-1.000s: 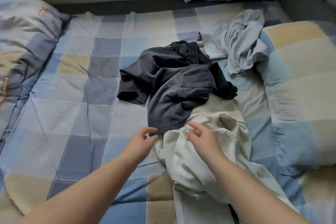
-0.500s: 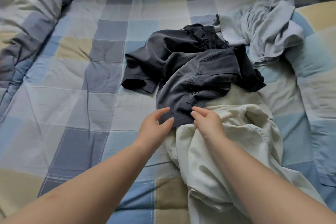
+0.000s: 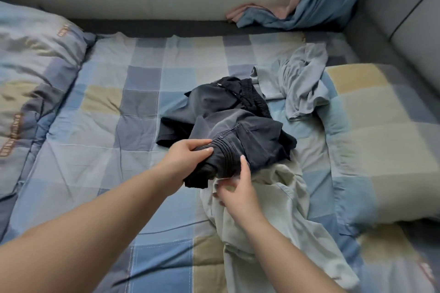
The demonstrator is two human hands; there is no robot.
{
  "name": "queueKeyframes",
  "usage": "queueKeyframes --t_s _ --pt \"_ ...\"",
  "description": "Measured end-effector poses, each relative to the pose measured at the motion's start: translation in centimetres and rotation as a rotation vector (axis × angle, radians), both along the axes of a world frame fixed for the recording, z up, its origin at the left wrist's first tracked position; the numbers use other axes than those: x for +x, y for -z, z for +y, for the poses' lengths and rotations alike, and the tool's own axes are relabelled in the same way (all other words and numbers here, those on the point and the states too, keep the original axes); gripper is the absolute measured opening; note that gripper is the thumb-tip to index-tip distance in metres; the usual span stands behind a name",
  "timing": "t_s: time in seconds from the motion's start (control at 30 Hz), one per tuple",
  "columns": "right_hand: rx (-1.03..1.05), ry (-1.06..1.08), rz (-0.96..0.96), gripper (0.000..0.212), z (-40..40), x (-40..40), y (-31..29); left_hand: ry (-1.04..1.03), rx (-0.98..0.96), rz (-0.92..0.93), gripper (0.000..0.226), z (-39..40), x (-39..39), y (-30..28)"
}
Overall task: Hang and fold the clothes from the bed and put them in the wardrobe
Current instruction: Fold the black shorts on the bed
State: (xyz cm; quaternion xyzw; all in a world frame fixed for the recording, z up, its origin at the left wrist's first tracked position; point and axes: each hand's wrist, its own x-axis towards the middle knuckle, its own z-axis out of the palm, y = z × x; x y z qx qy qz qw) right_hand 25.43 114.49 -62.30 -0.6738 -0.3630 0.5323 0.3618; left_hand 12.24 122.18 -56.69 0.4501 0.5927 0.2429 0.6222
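a crumpled pair of dark navy woven shorts, with ribbed stitched seams, lies mid-bed on a quilted checked cover of blue, grey and tan squares. the left hand grips the shorts' bunched near edge, fingers curled over the fold, while the right hand pinches a soft, rumpled cream cotton garment lying just under the shorts. a wrinkled pale grey-blue top sits beside them, touching.

Left hand grips the near edge of the crumpled dark grey shorts, bunching it; right hand pinches the same edge from below. Shorts overlap a cream-white garment on the blue-beige checked quilt; rumpled light grey shirt just beyond.
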Motion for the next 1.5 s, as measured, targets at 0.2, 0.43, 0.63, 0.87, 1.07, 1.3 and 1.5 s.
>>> queueKeyframes --t_s 0.2,0.43,0.63,0.87,1.07,1.3,1.5 --pt "-0.069 -0.087 -0.397 0.085 0.7 1.4 -6.0 0.23 -0.016 -0.071 0.022 -2.1 -3.6 -11.2" --pt "0.303 -0.002 -0.433 0.054 -0.4 -2.1 -19.1 0.425 0.08 0.351 0.017 -5.0 -11.0 -19.6" --pt "0.659 -0.266 -0.5 0.051 -5.5 -8.4 -29.3 0.159 0.276 0.272 0.039 -8.5 -13.0 -27.4" --pt "1.031 -0.521 -0.71 0.045 -8.5 -15.1 -37.0 0.244 0.03 0.031 0.029 -10.7 -14.9 -37.0" --pt "0.985 -0.479 -0.465 0.038 -11.3 -17.7 -40.1 0.201 0.258 0.135 0.015 -13.0 -19.1 -40.1" --pt "0.458 -0.53 -0.725 0.073 -12.3 -14.6 -37.5 0.217 0.433 0.003 0.014 -15.7 -25.6 -44.9" --pt "0.374 -0.583 -0.834 0.021 -11.8 -16.9 -37.9 0.209 0.52 0.017 0.017 -17.1 -30.8 -47.5"
